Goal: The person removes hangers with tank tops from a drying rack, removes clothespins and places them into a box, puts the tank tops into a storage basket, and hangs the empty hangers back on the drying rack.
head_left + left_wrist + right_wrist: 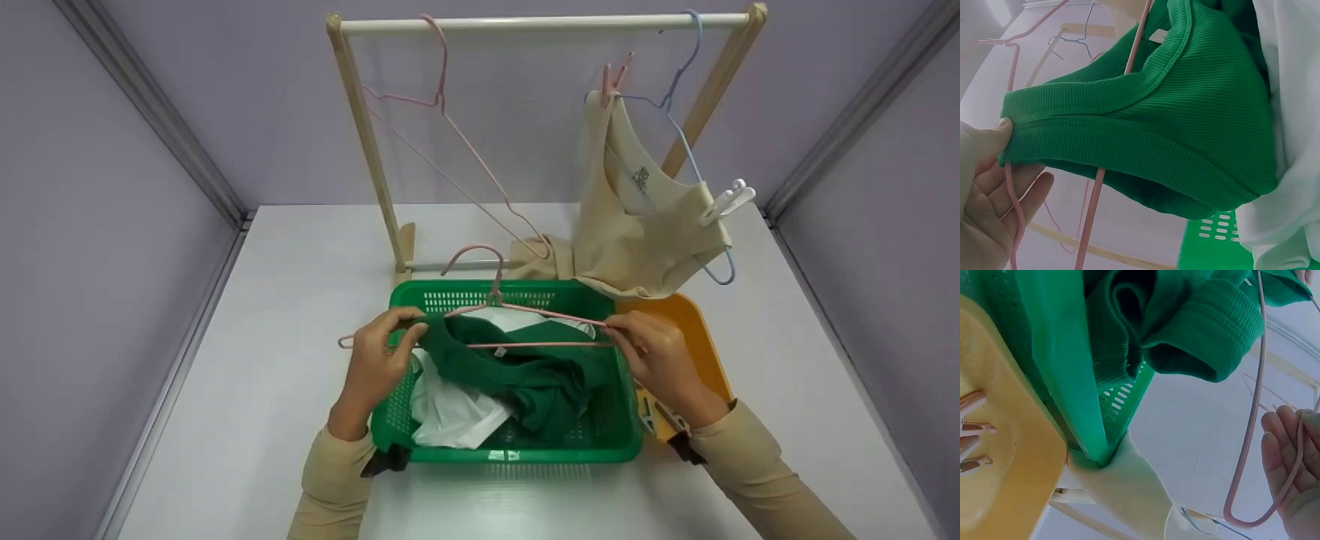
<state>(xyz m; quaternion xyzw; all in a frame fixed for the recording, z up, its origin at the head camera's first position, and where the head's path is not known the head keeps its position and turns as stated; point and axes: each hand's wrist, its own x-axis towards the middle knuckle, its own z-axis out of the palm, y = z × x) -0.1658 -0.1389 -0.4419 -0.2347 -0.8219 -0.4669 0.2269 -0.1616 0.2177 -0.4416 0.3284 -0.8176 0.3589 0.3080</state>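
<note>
My left hand (379,360) pinches a strap of a green ribbed tank top (1196,118) against a pink hanger (540,344). That strap is looped round the hanger's left arm, as the left wrist view shows. At the hanger's other end my right hand (656,352) grips its upper bar, thumb and fingers round the wire in the right wrist view. The other strap (1207,343) is off the wire, and the rest of the top droops into a green basket (517,454). White cloth (457,412) lies in the basket under it.
Behind the basket stands a rack with a white rail (540,25). An unoccupied pink hanger (480,165) hangs there, beside a beige top (637,240) clipped onto a blue hanger (686,142). A yellow bin (705,345) with several clothespins (646,416) adjoins the basket's right side.
</note>
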